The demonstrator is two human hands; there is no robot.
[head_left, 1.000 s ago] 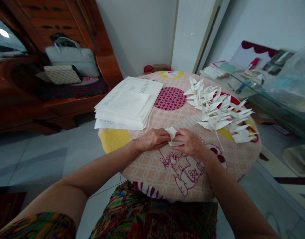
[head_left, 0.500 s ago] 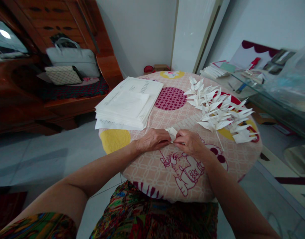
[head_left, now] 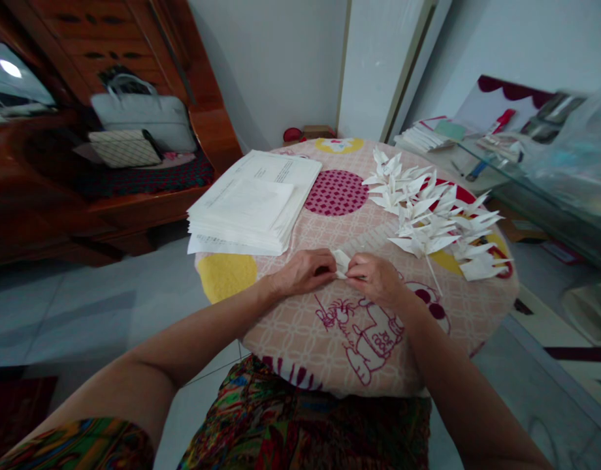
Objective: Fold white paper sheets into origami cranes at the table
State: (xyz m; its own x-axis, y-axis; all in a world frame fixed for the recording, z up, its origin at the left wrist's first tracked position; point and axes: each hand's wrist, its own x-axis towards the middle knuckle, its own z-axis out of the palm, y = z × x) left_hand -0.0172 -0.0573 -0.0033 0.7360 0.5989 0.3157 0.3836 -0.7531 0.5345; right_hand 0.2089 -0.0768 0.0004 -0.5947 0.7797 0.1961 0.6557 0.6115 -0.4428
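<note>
Between my two hands a small folded piece of white paper (head_left: pixel 341 259) is pinched just above the cloth-covered round table (head_left: pixel 300 339). My left hand (head_left: pixel 308 271) grips its left side, fingers curled. My right hand (head_left: pixel 373 277) pinches its right side with thumb and forefinger. The fingers cover much of the paper, so its exact folds are hard to make out. Right of my hands lies a cluster of folded white paper cranes (head_left: pixel 422 215). A clear ribbed ruler-like strip (head_left: pixel 372 239) rests just behind my right hand.
A thick stack of printed paper sheets (head_left: pixel 251 202), topped by smaller blank pieces, sits at the table's back left. A glass shelf (head_left: pixel 540 202) with a plastic bag (head_left: pixel 579 156) borders the right side. A wooden bench (head_left: pixel 148 215) holding a pale handbag (head_left: pixel 146 121) stands at the left.
My fingers have shifted slightly on the folded paper, and the left hand sits a touch higher. Both hands keep hold of it; the stack and cranes stay put.
</note>
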